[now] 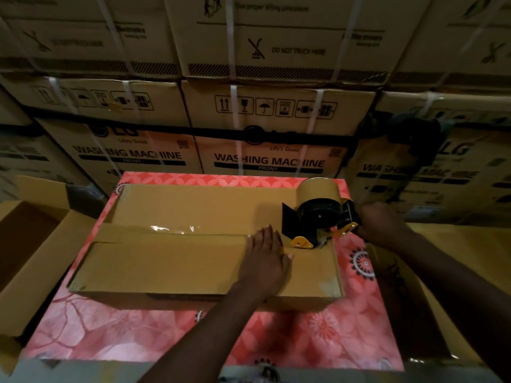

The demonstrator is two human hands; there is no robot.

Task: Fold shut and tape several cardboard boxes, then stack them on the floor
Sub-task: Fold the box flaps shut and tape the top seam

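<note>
A flat cardboard box [177,261] lies on a pink flowered table [154,333], its top flaps folded shut. Clear tape shines along the middle seam from the left to near the dispenser. My left hand [266,258] presses flat on the box top, fingers straight, just left of the tape dispenser [318,214]. The dispenser is black and yellow with a brown tape roll and sits on the seam near the box's right end. My right hand [381,225] grips its handle from the right.
Open cardboard boxes stand on the left [30,244] and on the right [431,272] of the table. A wall of stacked washing-machine cartons [265,111] rises right behind the table.
</note>
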